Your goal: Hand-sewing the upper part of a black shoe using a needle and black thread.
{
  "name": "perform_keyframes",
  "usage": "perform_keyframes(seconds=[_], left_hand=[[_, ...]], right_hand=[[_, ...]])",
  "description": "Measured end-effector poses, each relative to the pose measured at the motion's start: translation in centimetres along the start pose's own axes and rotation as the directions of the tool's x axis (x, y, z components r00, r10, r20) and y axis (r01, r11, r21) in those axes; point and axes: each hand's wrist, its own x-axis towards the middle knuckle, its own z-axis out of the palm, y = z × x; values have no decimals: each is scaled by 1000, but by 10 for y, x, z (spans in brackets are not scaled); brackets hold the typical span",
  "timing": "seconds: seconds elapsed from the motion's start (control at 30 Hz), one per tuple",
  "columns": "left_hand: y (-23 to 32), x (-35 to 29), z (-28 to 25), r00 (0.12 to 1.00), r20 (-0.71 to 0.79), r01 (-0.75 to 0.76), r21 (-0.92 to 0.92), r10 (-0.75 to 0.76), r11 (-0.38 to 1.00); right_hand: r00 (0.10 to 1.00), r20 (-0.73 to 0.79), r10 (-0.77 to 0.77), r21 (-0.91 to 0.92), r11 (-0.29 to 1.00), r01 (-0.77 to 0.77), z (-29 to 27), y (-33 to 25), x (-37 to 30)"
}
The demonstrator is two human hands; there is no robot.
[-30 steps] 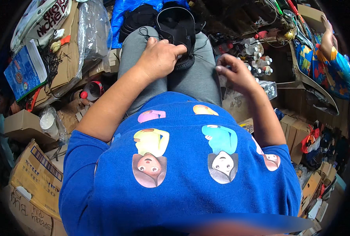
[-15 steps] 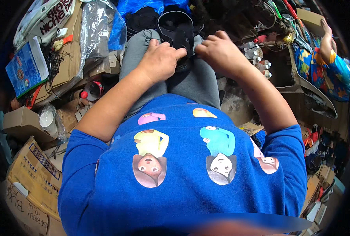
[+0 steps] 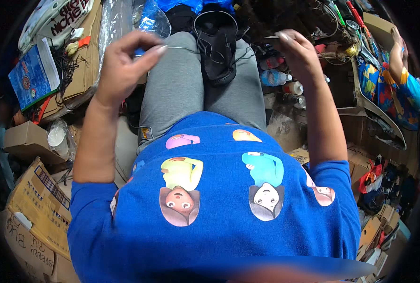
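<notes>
A black shoe (image 3: pixel 219 52) rests on my lap between the grey-trousered thighs, its opening away from me. Dark cord or lace loops stand out from its right side. My left hand (image 3: pixel 132 63) is raised left of the shoe, thumb and forefinger pinched on a thin pale strand (image 3: pixel 176 47) that runs toward the shoe. To the shoe's right, my right hand (image 3: pixel 300 52) pinches a thin, light, pointed sliver (image 3: pixel 269 37). Whether that is a needle or taut thread I cannot tell. Neither hand touches the shoe.
Several plastic bottles (image 3: pixel 275 78) stand right of my knees. Flattened cardboard (image 3: pixel 85 61) and a blue book (image 3: pixel 33 78) lie at the left, with a small carton (image 3: pixel 28 141) nearer me. Another person's hand (image 3: pixel 397 54) and colourful sleeve show at the far right, beside a box.
Both hands have left the shoe and spread apart, the left one moving left and the right one moving right. The pale strand now shows at my left fingers.
</notes>
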Motion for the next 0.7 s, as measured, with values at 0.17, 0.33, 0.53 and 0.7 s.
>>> perform_keyframes(seconds=[0.17, 0.33, 0.53, 0.7], left_hand=[[14, 18, 76, 852, 404, -36, -587, 332, 809], [-24, -17, -12, 948, 305, -81, 505, -90, 859], [-41, -67, -156, 908, -344, 413, 835, -241, 365], [-23, -6, -20, 1000, 4, -20, 735, 24, 678]], right_hand=[[849, 481, -217, 505, 861, -65, 82, -14, 9], [905, 355, 235, -631, 774, 46, 9, -4, -28], [942, -263, 208, -954, 90, -286, -180, 55, -114], [940, -155, 305, -728, 607, -317, -77, 41, -61]])
